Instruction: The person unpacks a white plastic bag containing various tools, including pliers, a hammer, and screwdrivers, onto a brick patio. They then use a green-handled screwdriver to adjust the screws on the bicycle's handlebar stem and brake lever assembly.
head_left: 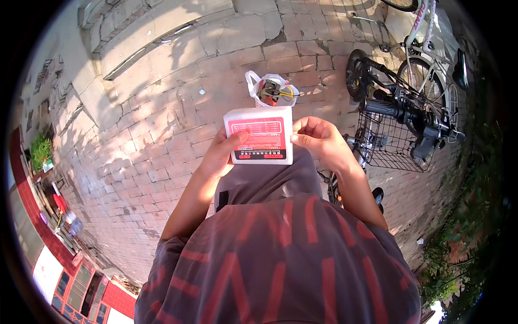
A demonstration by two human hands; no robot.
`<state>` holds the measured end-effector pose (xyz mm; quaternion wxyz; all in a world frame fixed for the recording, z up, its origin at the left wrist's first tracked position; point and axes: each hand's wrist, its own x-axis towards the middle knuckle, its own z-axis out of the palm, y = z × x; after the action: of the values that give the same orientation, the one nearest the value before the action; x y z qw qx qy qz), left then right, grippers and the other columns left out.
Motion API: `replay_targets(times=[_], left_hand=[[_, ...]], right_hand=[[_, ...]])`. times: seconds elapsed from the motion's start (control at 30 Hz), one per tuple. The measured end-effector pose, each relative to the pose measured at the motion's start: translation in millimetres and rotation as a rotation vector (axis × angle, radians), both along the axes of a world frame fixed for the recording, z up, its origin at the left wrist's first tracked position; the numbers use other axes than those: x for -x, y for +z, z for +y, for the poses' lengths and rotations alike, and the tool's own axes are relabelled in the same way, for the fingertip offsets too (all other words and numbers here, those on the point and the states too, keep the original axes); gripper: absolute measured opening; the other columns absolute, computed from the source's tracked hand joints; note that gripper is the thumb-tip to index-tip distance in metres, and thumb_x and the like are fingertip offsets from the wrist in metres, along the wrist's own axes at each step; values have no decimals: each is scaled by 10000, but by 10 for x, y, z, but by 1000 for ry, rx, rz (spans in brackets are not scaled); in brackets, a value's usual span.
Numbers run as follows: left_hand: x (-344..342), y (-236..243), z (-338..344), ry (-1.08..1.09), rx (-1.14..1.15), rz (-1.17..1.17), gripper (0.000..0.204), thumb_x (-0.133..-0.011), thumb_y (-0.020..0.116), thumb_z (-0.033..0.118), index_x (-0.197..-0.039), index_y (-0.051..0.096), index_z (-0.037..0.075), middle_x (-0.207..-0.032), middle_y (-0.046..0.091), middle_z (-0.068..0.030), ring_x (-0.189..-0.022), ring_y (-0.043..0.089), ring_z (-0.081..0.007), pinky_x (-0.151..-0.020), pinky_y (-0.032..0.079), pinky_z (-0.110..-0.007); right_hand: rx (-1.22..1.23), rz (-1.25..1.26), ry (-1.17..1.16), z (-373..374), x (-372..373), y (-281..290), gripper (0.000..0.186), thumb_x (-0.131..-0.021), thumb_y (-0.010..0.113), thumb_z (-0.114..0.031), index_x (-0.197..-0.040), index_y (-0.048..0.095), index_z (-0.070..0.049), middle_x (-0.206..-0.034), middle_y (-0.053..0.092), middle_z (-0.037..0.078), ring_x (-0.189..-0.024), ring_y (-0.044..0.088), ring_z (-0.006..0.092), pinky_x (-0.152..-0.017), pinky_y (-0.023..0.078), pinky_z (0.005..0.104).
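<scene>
A flat white box (287, 154) with a red and black printed label faces up in front of my lap. My left hand (220, 151) grips its left side, the thumb lying across the label and the other fingers hidden behind. At the box's right edge my right hand (324, 143) is closed, its thumb and curled index finger pinched against that edge. Just beyond the box, a white plastic bag (251, 81) stands on the paving with its mouth open. Inside it are a dark tool-like thing (268, 90), something red and a yellow strip.
To the right stand a black bicycle with a wire basket (396, 140) and a white bicycle (426, 38). Brick paving (156, 135) surrounds me. A stone step (145, 48) runs along the far left. Green plants (458, 254) grow at the lower right.
</scene>
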<state>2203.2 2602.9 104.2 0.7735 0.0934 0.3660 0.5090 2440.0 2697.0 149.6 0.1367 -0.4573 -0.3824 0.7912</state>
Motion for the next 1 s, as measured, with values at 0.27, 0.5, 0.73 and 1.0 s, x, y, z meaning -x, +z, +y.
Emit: replay_targets(times=[0.27,0.5,0.73,1.0], left_hand=[[-220,634,-159,-49,-57,85,381,-920,617,178,-1241,511,2,-1147,636,-108,-1000,644,-170,-860,534,-331],[-474,770,-201,-69,-89,139,397,-924,620,185,-1257,492,11,-1172,617,-107,-1051,621,-183,-900,517,-344],[-594,871,-118,-10,-60,144,438,-942,582,234,-1298,460,11,-1215,598,-137,-1076,615,-213,-909,516,-376],[-258,846,316,-213,90,-260,547,-956,477,426,-1308,481,6,-1247,594,-167,-1100,614,-271,-928,507,-432]], right_hand=[[36,143,-79,-262,-282,542,229,-822,739,-138,-961,630,9,-902,648,61,-851,597,138,-807,472,283],[-74,45,-69,-428,-386,765,275,-767,796,-96,-829,529,-79,-814,612,9,-753,580,96,-709,466,243],[-175,114,-243,-435,-406,837,252,-810,742,-47,-896,506,-65,-818,594,8,-674,555,73,-595,469,225],[-741,160,182,-26,-407,1267,717,-724,786,-37,-1361,456,-36,-1417,381,123,-1308,405,234,-1064,383,394]])
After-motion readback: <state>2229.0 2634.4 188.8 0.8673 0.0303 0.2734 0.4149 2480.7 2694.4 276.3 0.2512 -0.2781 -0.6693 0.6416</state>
